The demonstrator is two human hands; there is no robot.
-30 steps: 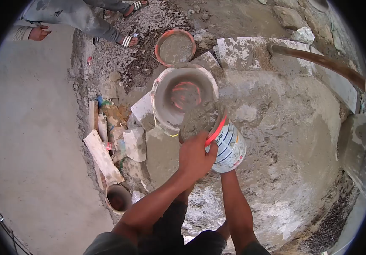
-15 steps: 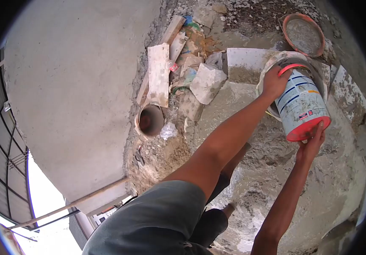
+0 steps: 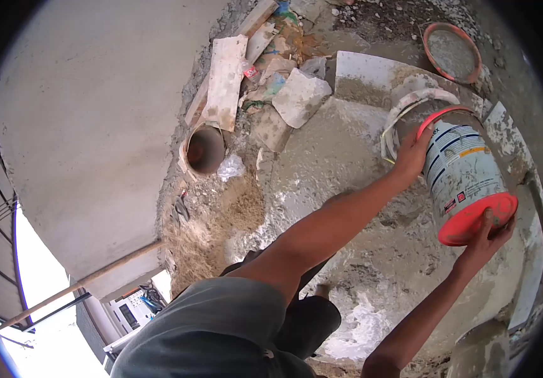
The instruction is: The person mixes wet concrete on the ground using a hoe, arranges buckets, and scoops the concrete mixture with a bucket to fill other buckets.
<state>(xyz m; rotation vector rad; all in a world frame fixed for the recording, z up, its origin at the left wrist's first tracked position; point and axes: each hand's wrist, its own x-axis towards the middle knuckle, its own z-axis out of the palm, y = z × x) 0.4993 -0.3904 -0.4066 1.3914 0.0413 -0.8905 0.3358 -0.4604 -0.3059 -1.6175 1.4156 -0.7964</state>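
Note:
A white paint bucket (image 3: pixel 467 160) with a red rim and a red base is tilted between my hands, its printed label facing me. My left hand (image 3: pixel 415 151) grips it by the red rim at the mouth end. Under the red base, my right hand (image 3: pixel 489 236) supports it with fingers spread over the bottom. Just beyond the mouth stands a cement-smeared bucket (image 3: pixel 404 120), partly covered by the paint bucket. What is inside either one is hidden from me.
An orange-rimmed basin (image 3: pixel 453 53) of grey mix sits at the far right. Broken slabs and boards (image 3: pixel 227 82) lie along the wall (image 3: pixel 95 126). Near them are another bucket (image 3: pixel 205 150), a plastic bag (image 3: pixel 231 167) and a tool (image 3: pixel 182 206). Wet cement (image 3: pixel 328 151) covers the ground.
Both hands have drawn the paint bucket down and to the right, off the cement-smeared bucket behind it. My grip looks the same, and the view has shifted slightly.

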